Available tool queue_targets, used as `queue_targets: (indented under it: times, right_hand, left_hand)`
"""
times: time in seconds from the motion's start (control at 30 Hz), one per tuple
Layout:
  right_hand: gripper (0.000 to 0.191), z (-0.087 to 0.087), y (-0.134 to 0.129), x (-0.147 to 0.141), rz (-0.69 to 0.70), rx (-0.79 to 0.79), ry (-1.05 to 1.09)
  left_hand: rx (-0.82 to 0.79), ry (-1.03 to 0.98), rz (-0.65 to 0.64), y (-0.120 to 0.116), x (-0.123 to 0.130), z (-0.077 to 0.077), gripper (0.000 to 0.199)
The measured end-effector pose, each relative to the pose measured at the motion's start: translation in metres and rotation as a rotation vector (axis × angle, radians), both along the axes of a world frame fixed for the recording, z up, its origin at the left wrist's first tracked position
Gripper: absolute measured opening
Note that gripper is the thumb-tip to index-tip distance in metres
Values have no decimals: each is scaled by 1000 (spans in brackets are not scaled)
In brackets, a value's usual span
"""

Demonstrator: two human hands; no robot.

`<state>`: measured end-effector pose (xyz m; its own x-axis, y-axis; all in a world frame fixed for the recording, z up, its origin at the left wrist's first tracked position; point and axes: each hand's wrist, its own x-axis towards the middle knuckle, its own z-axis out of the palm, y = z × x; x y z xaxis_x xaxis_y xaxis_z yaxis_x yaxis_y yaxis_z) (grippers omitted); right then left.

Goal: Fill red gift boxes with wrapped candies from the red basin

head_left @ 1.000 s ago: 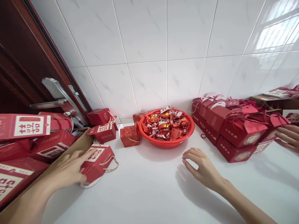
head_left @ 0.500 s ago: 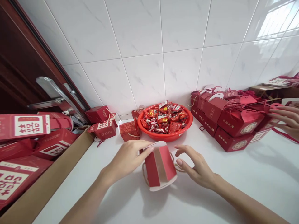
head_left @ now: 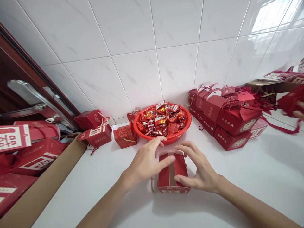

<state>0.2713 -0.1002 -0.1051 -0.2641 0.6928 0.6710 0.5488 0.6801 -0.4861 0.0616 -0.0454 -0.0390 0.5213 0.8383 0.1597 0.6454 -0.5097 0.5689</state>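
A red paper box [head_left: 179, 169] lies on the white table [head_left: 133, 202], with a brown strip along its top and a rope loop at its left. Over the box's left side is my left hand [head_left: 144, 161], fingers apart, thumb above the top. My right hand [head_left: 201, 167] curves around the right side with thumb and fingers spread, its thumb near the box's top. Neither hand grips anything. Just behind the box stands a red bowl [head_left: 163, 139] filled with wrapped sweets [head_left: 161, 119].
Stacked red boxes [head_left: 222, 115] stand at the right, beyond them a person's hand [head_left: 298, 110] by dark red material. Small red boxes [head_left: 99, 135] sit left of the bowl. A cardboard carton [head_left: 57, 177] of red boxes borders the left, near a door handle [head_left: 30, 95].
The box has turned from tilted in my left hand to lying on the table. My left hand has let go and spread. The other person's hand has moved and now has dark red material by it.
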Motion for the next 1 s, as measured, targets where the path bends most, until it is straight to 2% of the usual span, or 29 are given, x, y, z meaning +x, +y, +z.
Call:
queue_targets:
  times: [0.07, 0.23, 0.4, 0.57, 0.7, 0.83, 1.0]
  right_hand:
    - [64, 0, -2, 1, 9, 6, -13]
    - [49, 4, -8, 0, 54, -32, -136]
    - [44, 3, -9, -2, 62, -112, -111]
    - [30, 8, -4, 4, 67, -122, -24]
    - [21, 25, -1, 19, 85, -223, -47]
    - [20, 41, 2, 42, 116, -355, -64]
    - [23, 35, 13, 68, 114, -491, -61]
  left_hand:
    - [29, 5, -29, -4, -1, 0, 48]
    - [-22, -41, -152, -5, -7, 3, 7]
    - [-47, -4, -190, 1, -17, 9, 26]
    - [-160, 108, -270, 7, -24, 9, 43]
    - [-210, 157, -256, 8, -25, 6, 48]
    - [-239, 211, -242, 9, -27, 5, 52]
    - [-265, 224, -193, 11, -32, 6, 55]
